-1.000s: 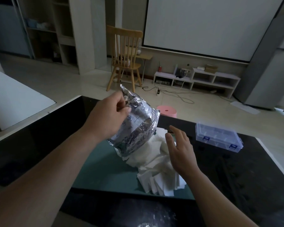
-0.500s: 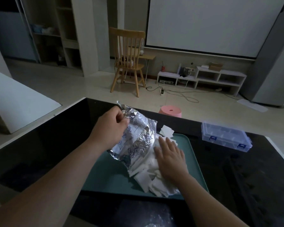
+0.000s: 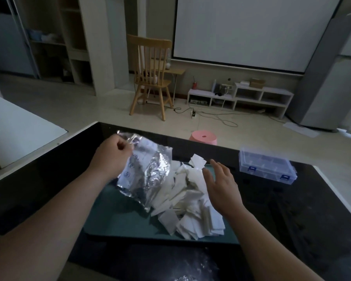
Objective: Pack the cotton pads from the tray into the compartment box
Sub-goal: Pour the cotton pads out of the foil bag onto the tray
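Observation:
A heap of white square cotton pads [image 3: 188,201] lies on the right half of a dark green tray [image 3: 118,220] on the black table. My left hand [image 3: 111,157] grips the top corner of a crinkled silver foil bag [image 3: 148,173] whose mouth hangs down onto the heap. My right hand [image 3: 221,185] hovers just above the pads' right side with fingers spread, holding nothing. The clear plastic compartment box [image 3: 266,166] with blue latches sits closed on the table to the right of the tray.
The black table [image 3: 302,220] ends in a white rim on the right and left. Beyond its far edge stand a pink stool [image 3: 203,137] and a wooden chair [image 3: 150,76] on the floor. Crumpled clear plastic [image 3: 188,274] lies at the table's near edge.
My right hand has lifted off the pads and shifted right, fingers spread. The foil bag sank lower and flatter, and more pads have spilled across the tray.

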